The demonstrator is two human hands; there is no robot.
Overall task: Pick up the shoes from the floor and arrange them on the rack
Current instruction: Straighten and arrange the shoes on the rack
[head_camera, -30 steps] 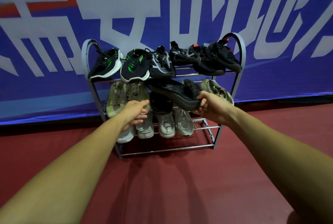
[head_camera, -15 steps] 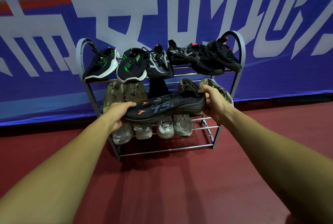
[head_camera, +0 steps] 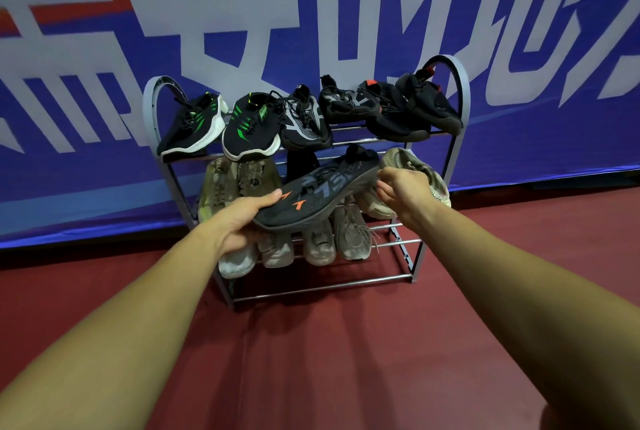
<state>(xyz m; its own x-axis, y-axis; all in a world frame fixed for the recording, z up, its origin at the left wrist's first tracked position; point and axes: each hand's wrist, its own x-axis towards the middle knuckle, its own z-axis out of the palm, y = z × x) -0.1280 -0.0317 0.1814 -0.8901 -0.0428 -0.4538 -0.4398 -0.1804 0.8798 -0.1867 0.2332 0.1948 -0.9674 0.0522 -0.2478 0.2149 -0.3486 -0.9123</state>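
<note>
Risk: left hand (head_camera: pixel 242 221) alone grips the dark sneaker's (head_camera: pixel 311 197) toe; right hand (head_camera: pixel 401 187), fingers loose at its heel, may let it tip off the crowded rack (head_camera: pixel 460 111).

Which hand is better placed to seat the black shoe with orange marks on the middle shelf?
Left. The left hand grips the toe of the black shoe from below, carrying it. The right hand sits at the heel with fingers loosened, beside the tan shoe.

Dim indoor light, soft shadows on floor, wide-angle bending at edges, slight blur
</note>
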